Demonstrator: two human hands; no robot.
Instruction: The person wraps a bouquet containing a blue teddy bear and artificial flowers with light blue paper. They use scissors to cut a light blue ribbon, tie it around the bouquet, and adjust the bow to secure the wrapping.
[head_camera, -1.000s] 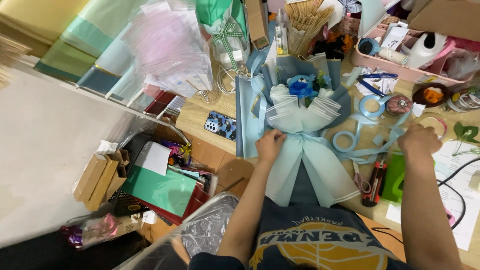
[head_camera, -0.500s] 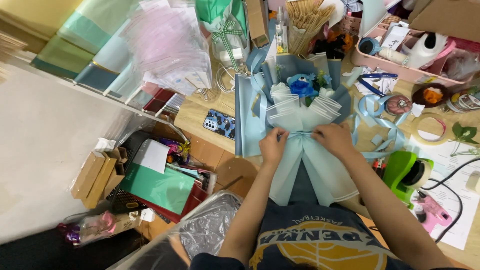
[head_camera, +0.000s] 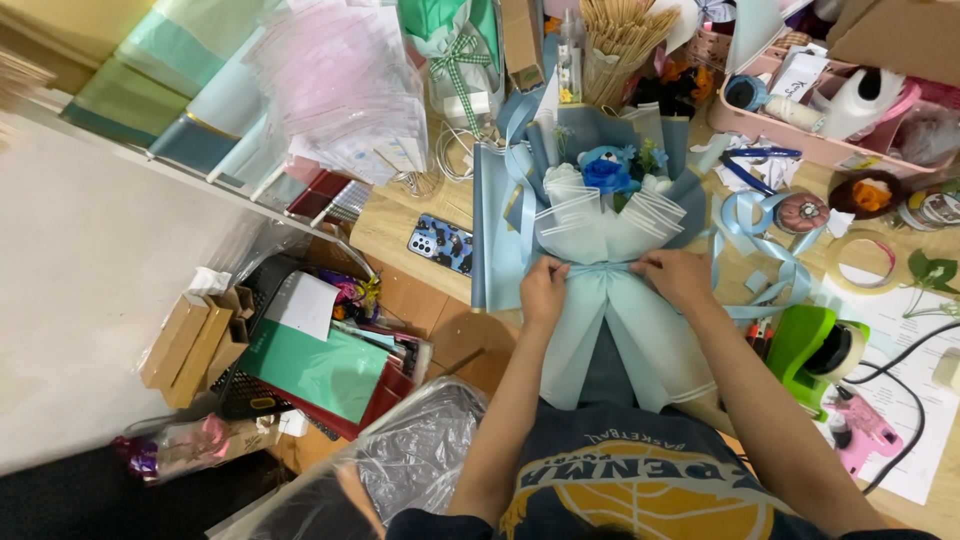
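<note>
A bouquet (head_camera: 600, 225) wrapped in pale blue paper lies on the wooden table, with a blue flower (head_camera: 607, 175) at its top and the wrap flaring out toward me. A light blue ribbon (head_camera: 600, 268) crosses its narrow waist. My left hand (head_camera: 545, 288) pinches the ribbon at the left side of the waist. My right hand (head_camera: 675, 275) grips it on the right side. Both hands press against the wrap.
A phone (head_camera: 441, 243) lies left of the bouquet. Loose blue ribbon (head_camera: 760, 225), a tape roll (head_camera: 858, 262), a green tape dispenser (head_camera: 810, 350) and a pink glue gun (head_camera: 865, 435) sit to the right. A pink tray (head_camera: 800, 145) stands behind. Paper sheets (head_camera: 330, 90) and boxes crowd the left.
My right hand came back from the right side of the table to the bouquet's waist. Both hands now hold the ribbon there; the left hand stayed put.
</note>
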